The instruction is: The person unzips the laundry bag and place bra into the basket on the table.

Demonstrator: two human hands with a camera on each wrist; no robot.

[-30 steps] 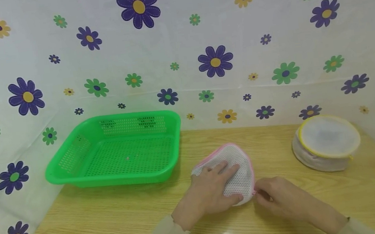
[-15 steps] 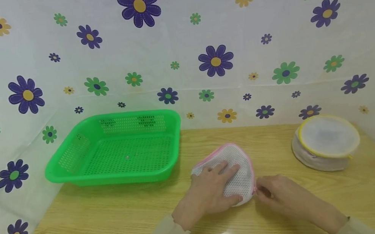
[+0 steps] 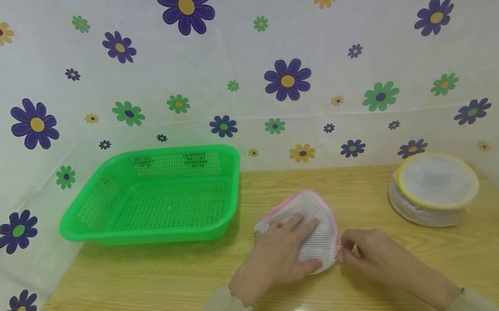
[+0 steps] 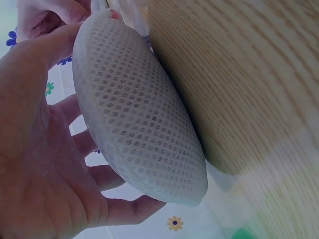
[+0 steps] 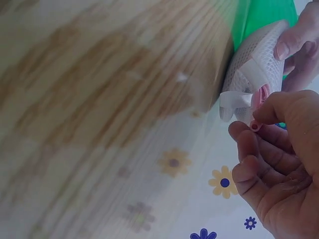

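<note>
Mesh laundry bag (image 3: 320, 240), lying beneath my spread left hand (image 3: 282, 256), could skid or pucker if I press too lightly, or if my right hand (image 3: 373, 256), just beside it pinching the pink zipper pull (image 5: 255, 126), tugs off-line.

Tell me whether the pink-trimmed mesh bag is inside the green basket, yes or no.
No, the pink-trimmed mesh bag lies on the wooden table, right of the green plastic basket, under the left hand.

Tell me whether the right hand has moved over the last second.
Yes, slightly: the right hand has shifted forward, judged against the round yellow-rimmed pouch.
</note>
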